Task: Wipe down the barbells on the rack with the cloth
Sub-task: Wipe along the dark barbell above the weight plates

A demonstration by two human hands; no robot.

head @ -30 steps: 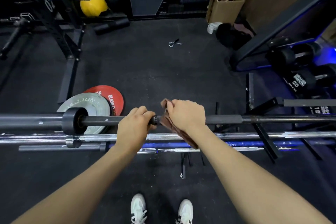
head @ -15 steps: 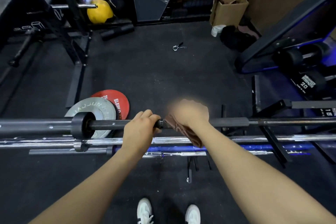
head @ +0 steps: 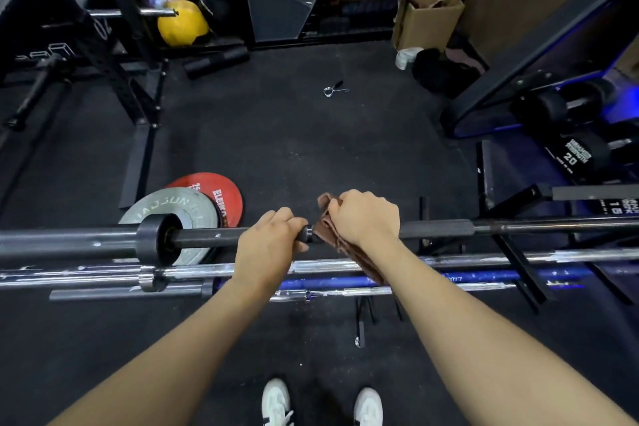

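Wrapped around the top black barbell [head: 432, 229], the right hand [head: 366, 216] clamps a brown cloth [head: 332, 232] against the shaft, fingers curled over the fabric, whose loose tail hangs toward the person. Just to its left, nearly touching, the left hand [head: 268, 242] curls round the same bar to steady it, short of the black collar [head: 155, 240] farther left. Nearer the person than the grip, lower on the rack [head: 518, 263], lie a chrome barbell [head: 518, 257] and a blue barbell [head: 449, 278]; neither hand touches them. By my reading the job is early: the cloth sits mid-shaft on the first bar, with the lower bars left to wipe. Beyond the grip, grey and red weight plates [head: 204, 204] lie on the floor.
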